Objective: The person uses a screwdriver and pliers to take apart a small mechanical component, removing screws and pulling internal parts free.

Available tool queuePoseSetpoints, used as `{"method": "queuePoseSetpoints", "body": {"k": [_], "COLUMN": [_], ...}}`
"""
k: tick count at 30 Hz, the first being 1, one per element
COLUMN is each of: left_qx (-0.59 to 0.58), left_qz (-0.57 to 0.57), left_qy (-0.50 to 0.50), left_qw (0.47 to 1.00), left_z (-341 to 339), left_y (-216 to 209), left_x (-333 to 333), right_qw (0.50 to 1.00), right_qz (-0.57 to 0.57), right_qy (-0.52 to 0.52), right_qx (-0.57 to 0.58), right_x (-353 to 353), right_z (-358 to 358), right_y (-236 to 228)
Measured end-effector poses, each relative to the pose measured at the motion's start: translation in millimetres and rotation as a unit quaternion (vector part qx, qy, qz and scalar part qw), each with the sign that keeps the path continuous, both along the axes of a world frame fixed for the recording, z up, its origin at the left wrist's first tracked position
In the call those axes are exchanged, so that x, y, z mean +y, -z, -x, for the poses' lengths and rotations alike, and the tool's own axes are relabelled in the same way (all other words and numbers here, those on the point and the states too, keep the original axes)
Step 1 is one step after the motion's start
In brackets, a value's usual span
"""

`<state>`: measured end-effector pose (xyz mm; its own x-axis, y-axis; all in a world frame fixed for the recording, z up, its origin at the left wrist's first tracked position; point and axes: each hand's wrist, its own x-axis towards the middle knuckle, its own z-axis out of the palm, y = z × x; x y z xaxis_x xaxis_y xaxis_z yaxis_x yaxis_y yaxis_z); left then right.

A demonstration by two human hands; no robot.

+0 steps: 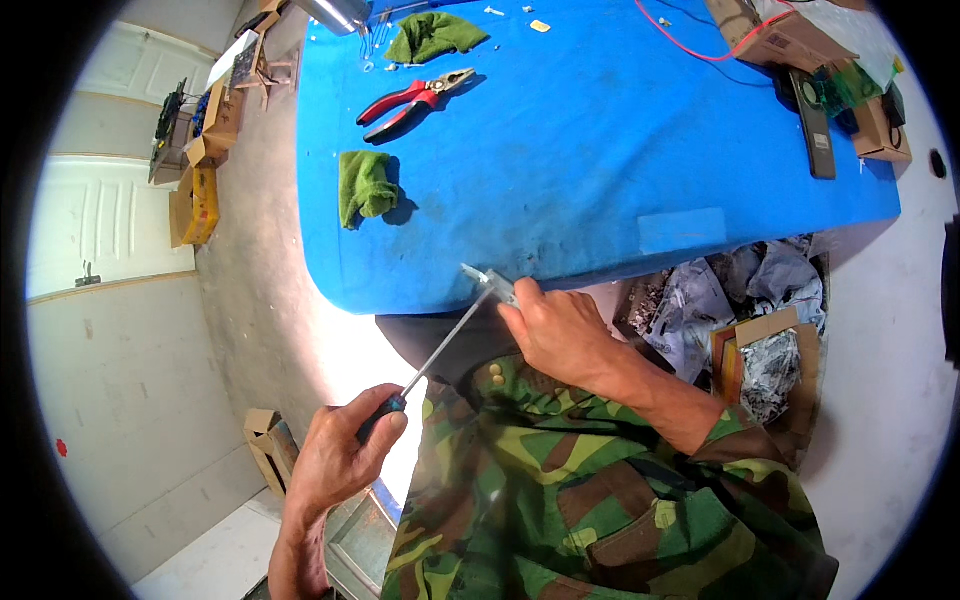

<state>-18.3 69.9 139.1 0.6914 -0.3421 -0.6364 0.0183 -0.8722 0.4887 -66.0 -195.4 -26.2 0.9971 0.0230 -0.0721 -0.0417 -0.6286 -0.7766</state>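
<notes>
My left hand [345,445] is closed around the dark handle of a screwdriver [445,343]. Its long metal shaft slants up to the right, and the tip meets a small grey-white part [497,287] at the near edge of the blue-covered table [560,150]. That part is pinched between the thumb and fingers of my right hand [560,330]; its exact kind is too small to make out. Beyond my hands lie a folded green cloth [365,188] and red-and-black pliers [415,103], with a second green cloth [435,37] farther back.
At the table's far right are a cardboard box [790,45], a dark phone-like slab [815,125] and a red cable [690,50]. Below the right edge stands a container with grey plastic bags [690,310]. A metal cylinder [335,12] sits at the far left corner.
</notes>
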Motion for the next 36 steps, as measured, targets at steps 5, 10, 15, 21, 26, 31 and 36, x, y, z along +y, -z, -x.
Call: {"method": "queuePoseSetpoints", "body": {"k": [5,10,15,21,26,31,36], "left_qx": [-0.141,-0.202,-0.171,-0.033,0.023,0.065,-0.076], "left_qz": [0.019,-0.082,-0.048,0.000,0.026,0.044,0.019], "left_qy": [0.075,0.155,0.144,0.035,-0.031,-0.078,0.025], "left_qw": [0.987,0.964,0.974,0.999,0.999,0.994,0.997], "left_z": [17,31,25,4,6,10,20], "left_y": [8,7,4,-1,12,20,22], "left_x": [1,-10,-8,-8,5,12,3], "right_qw": [1.000,1.000,1.000,0.999,0.999,0.999,0.999], "right_qz": [-0.008,-0.018,-0.011,0.031,0.037,0.035,0.030], "right_qy": [0.018,0.025,0.013,-0.005,0.004,0.014,0.015], "right_qx": [-0.006,0.001,0.003,0.023,-0.019,-0.015,-0.010], "right_x": [1,2,0,1,3,4,3], "right_z": [1,1,1,0,1,1,1], "right_y": [2,1,0,-2,4,3,0]}}
